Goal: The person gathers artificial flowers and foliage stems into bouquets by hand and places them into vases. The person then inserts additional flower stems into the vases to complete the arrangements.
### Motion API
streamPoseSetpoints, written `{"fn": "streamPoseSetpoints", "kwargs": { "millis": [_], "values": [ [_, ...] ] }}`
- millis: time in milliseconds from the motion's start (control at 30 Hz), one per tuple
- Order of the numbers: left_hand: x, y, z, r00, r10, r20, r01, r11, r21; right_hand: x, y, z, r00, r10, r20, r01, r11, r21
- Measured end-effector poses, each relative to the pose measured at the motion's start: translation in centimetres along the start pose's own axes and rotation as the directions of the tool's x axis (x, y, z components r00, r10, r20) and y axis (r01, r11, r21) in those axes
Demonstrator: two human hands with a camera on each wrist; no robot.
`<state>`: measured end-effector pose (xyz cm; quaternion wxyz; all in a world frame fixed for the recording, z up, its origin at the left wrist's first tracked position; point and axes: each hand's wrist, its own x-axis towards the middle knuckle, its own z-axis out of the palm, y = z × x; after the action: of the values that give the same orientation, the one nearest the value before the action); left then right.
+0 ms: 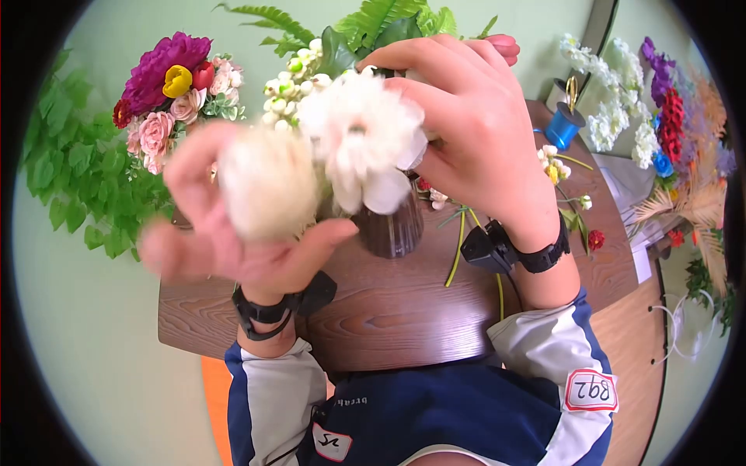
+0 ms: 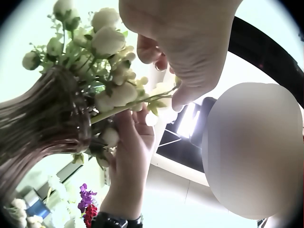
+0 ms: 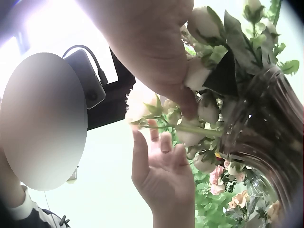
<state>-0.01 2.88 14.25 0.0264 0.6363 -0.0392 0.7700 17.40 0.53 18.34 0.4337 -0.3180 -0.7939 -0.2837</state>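
A brown ribbed glass vase [image 1: 392, 225] holds white and cream flowers. My right hand [image 1: 486, 124] bends over the bunch from the right, beside a large pale pink-white flower [image 1: 361, 128]. In the left wrist view, the right thumb and fingers [image 2: 126, 121] close around a green stem [image 2: 111, 113] just above the vase mouth. My left hand [image 1: 233, 241], blurred, is spread behind and below a round cream flower [image 1: 268, 182]. Seen from the right wrist, the left hand [image 3: 166, 175] has loose, parted fingers near the flower [image 3: 140, 104] at the stem's end.
Behind the vase rise green fern leaves [image 1: 381, 23] and white berry sprigs [image 1: 295, 85]. A purple and pink bouquet [image 1: 159, 97] stands back left. Loose stems [image 1: 458, 248], a red blossom [image 1: 596, 239] and a blue spool [image 1: 563, 126] lie on the right of the wooden table [image 1: 388, 318].
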Motion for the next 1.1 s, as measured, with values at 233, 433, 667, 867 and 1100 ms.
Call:
{"fn": "streamPoseSetpoints", "kwargs": {
  "millis": [233,433,667,867,1100],
  "values": [
    [1.9,2.3,-2.0,0.866,-0.114,0.487,-0.035,0.957,0.288,-0.1,0.0,0.3,1.000,0.006,0.001,-0.006,0.998,0.057],
    [2.4,1.2,-2.5,0.614,-0.158,0.773,-0.147,0.940,0.309,-0.4,0.1,0.0,1.000,0.017,0.015,-0.018,0.998,0.052],
    [3.2,2.1,-3.6,0.687,-0.112,0.718,-0.163,0.939,0.303,-0.3,0.1,-2.2,0.992,-0.110,0.064,0.084,0.943,0.322],
    [4.4,3.1,-4.7,0.622,0.052,0.782,-0.260,0.955,0.143,-6.6,5.2,-5.9,0.975,0.182,0.127,-0.221,0.764,0.606],
    [4.2,2.3,-4.0,0.618,-0.056,0.784,-0.140,0.974,0.179,-12.8,10.1,-3.5,0.205,0.288,0.935,-0.919,0.385,0.083]
  ]
}}
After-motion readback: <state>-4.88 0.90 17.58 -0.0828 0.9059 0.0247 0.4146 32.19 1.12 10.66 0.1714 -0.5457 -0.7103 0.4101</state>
